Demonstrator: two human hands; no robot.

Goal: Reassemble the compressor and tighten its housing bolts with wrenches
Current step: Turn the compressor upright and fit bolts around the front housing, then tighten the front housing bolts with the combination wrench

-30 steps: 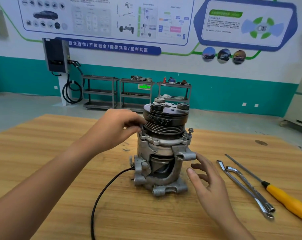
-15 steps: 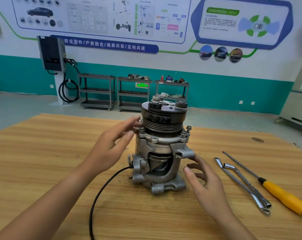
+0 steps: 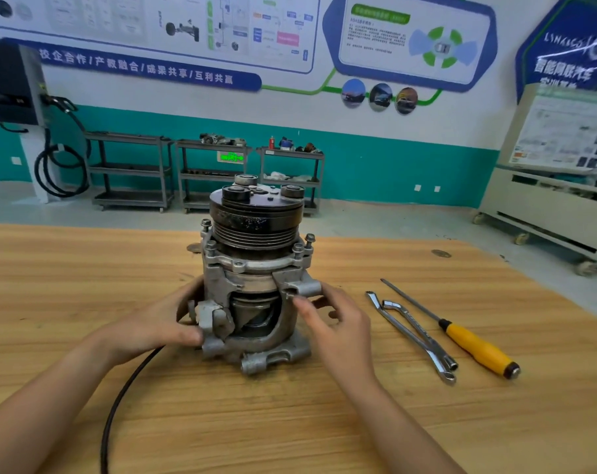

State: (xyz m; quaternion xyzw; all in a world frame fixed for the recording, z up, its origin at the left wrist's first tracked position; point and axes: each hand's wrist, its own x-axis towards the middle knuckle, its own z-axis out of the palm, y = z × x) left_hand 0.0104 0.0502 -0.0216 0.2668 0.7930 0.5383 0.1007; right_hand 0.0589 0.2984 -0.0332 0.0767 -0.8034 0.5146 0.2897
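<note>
Wooden surface [image 3: 85,268], far edge behind, open room at left and front. Head view: one compressor [image 3: 256,268] upright at centre. The left grip [image 3: 153,326] is clamped on its lower housing and the right grip [image 3: 338,330] pinches its side lug. Two wrenches [image 3: 413,333] and one screwdriver [image 3: 475,347] lie to the right.

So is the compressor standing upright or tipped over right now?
Upright: the compressor stands base-down on the table, pulley on top, left hand and right hand holding it.
</note>
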